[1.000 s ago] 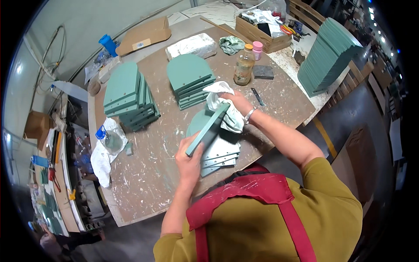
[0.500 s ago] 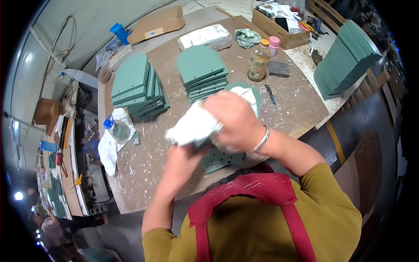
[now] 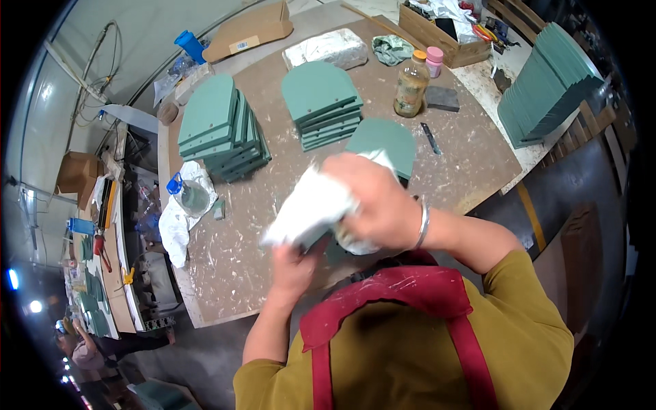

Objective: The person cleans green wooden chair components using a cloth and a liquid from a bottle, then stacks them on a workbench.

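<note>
Your right hand (image 3: 372, 198) is closed over a white cloth (image 3: 311, 208), pressing it down on a green panel whose edge barely shows beneath the cloth, close to your chest above the near edge of the worktable (image 3: 225, 273). Your left hand (image 3: 295, 263) sits under the cloth and panel, fingers curled up around the lower end, so both hands are clamped on the same bundle; a metal bangle (image 3: 424, 224) circles your right wrist. Just behind your right hand lies a short stack of green panels (image 3: 383, 140) with a rounded top, partly hidden by your knuckles. Farther back on the table stand two more piles: a middle stack (image 3: 321, 102) and a taller, slightly fanned left stack (image 3: 219, 126). To the right of the middle stack stands a bottle with an orange cap (image 3: 412, 83), with a pink-capped jar (image 3: 434, 61) just beside it and a dark block (image 3: 443, 99) lying near. A clear plastic bottle with a blue cap (image 3: 188, 195) lies on a white rag (image 3: 174, 225) at the table's left edge. A row of green panels (image 3: 547, 85) leans at the far right.
</note>
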### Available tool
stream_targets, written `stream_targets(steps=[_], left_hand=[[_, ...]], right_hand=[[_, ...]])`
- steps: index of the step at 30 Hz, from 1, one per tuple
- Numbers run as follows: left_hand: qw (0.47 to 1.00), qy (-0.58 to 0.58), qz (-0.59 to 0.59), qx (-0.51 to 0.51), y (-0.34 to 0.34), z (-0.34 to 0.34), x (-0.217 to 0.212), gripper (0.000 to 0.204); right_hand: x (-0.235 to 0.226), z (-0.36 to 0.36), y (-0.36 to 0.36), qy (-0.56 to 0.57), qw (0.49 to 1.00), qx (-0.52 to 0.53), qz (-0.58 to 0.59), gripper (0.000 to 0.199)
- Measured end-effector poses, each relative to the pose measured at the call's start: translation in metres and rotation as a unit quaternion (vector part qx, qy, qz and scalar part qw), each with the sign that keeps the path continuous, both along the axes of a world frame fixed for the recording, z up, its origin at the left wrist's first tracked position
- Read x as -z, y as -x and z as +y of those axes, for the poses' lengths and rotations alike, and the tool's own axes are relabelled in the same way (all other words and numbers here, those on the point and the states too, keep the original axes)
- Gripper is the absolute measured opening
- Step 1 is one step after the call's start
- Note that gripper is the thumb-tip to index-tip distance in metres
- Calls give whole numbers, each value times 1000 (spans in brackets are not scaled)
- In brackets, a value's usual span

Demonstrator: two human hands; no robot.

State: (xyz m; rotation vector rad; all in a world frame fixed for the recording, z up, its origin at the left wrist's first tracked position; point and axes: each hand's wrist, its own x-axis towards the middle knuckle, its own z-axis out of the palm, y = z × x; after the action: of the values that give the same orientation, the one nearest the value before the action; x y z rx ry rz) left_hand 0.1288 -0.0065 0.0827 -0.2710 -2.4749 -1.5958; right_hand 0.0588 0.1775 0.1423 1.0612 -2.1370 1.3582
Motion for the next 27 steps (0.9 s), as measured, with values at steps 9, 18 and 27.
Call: stream_targets(steps=[9,18,27], left_hand=[[997,-51,31,-49,-12,-11,34,28],[965,-219,-121,-80,-24,-18,65,19],[956,-243,-155,-50,-6,-35,46,26]], right_hand=[[98,1,27,314,759,-44,-569,26],[24,-17,8,-64,996,-41,-46,30],[125,6,15,181,900,-27,-396,24]])
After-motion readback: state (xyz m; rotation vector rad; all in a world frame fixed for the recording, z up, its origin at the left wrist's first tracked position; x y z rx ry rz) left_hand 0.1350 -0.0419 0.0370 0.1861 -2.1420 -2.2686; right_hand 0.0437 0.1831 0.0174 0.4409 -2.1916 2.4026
